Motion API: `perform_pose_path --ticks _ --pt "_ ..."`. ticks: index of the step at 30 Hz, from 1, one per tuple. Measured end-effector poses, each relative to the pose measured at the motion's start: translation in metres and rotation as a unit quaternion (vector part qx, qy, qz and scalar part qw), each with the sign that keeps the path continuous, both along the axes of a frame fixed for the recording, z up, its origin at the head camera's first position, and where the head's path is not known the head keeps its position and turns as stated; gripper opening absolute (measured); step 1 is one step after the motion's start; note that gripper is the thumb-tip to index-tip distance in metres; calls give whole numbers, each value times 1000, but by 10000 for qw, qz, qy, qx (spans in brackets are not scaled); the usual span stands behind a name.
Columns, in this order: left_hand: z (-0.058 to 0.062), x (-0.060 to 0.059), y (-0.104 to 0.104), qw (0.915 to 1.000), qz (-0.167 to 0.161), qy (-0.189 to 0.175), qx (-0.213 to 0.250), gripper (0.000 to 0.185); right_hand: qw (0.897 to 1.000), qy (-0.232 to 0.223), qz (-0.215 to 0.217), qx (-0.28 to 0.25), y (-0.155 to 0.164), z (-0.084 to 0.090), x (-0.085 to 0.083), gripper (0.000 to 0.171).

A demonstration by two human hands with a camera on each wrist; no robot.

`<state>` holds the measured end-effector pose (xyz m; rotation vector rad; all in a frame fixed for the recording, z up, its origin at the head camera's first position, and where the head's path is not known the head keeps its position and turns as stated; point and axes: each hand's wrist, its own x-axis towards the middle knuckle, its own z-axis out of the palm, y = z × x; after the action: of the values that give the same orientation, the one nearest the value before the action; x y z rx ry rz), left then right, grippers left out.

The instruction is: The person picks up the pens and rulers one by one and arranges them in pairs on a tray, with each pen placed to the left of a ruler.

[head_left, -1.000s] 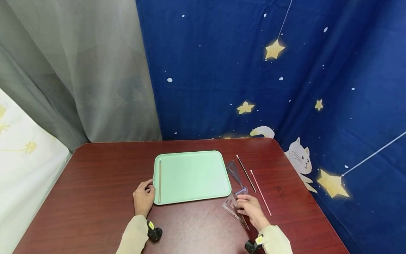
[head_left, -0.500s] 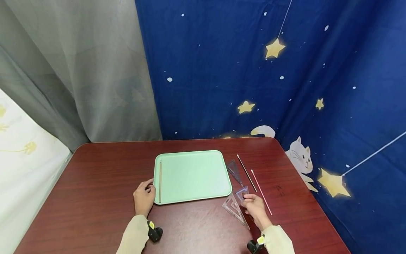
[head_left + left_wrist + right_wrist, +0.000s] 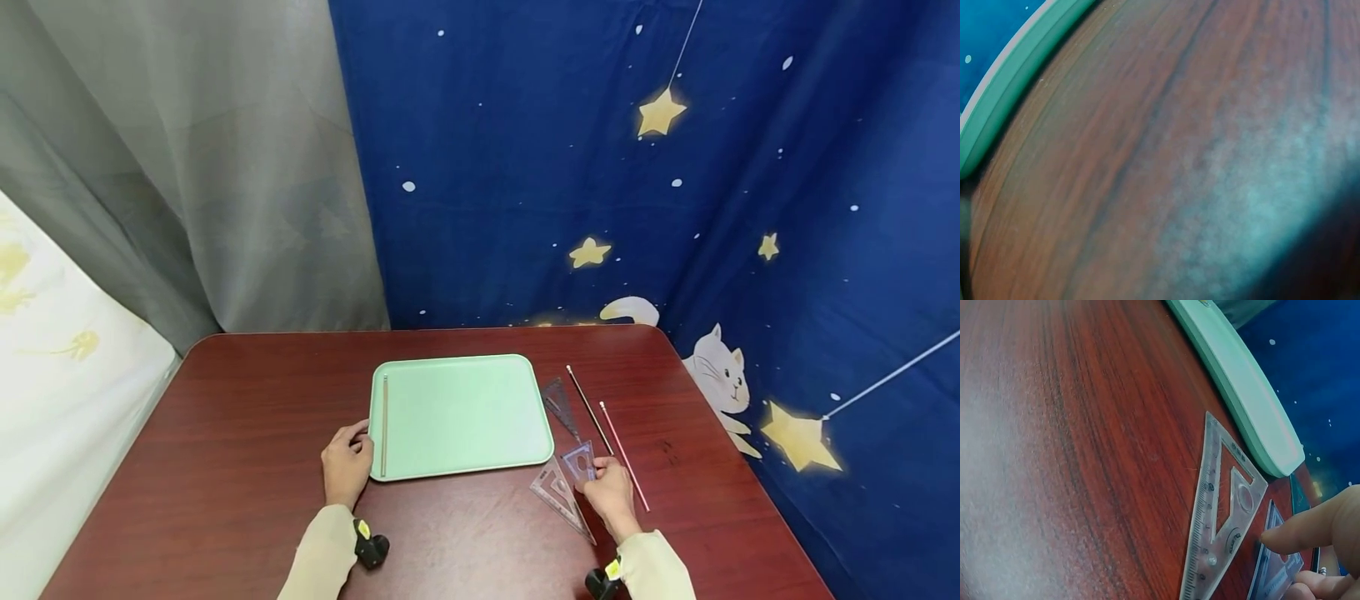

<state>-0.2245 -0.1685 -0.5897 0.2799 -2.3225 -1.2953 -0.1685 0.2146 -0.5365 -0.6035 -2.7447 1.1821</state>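
Note:
In the head view my left hand (image 3: 347, 472) rests beside the left rim of a pale green tray (image 3: 472, 408), loosely bent, its fingertips at the rim. A pencil (image 3: 385, 425) lies along the tray's left side. At the tray's near right corner, my right hand (image 3: 612, 497) pinches a small bluish clear set square (image 3: 579, 461). The right wrist view has the thumb (image 3: 1294, 534) over one edge of it. A larger clear set square (image 3: 1222, 519) lies flat just left of that hand. Farther back, a dark set square (image 3: 558, 407) lies beside the tray.
Right of the set squares lie a dark pencil (image 3: 588, 408) and a pink pencil (image 3: 624, 454), both slanting. The dark red table (image 3: 255, 417) ends at curtains along the back. In the left wrist view, the tray's rim (image 3: 1016, 69) crosses the upper left corner.
My right hand has moved off the larger clear set square, slightly right, and its thumb and fingers have closed on the bluish one. My left hand stays at the tray.

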Motion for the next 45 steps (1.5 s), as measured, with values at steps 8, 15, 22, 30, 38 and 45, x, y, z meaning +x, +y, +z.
perform_pose_path --ticks 8,15,22,30,38,45 --pt "-1 -1 1 10000 -4 13 7 28 9987 -20 -33 512 2 -4 2 55" --pt "-1 0 0 10000 8 44 3 28 9978 -59 57 651 3 0 2 53" --pt "-2 0 -1 9999 15 136 -35 28 9962 -278 144 813 4 3 1 50" --pt "3 1 1 10000 -32 63 43 29 9943 -570 114 890 2 7 -2 55" --pt "6 -2 0 9999 -43 -3 105 28 9942 -692 82 816 -2 6 -4 57" --pt "5 0 1 9998 -115 -9 141 27 9931 -759 114 889 1 6 -5 52"
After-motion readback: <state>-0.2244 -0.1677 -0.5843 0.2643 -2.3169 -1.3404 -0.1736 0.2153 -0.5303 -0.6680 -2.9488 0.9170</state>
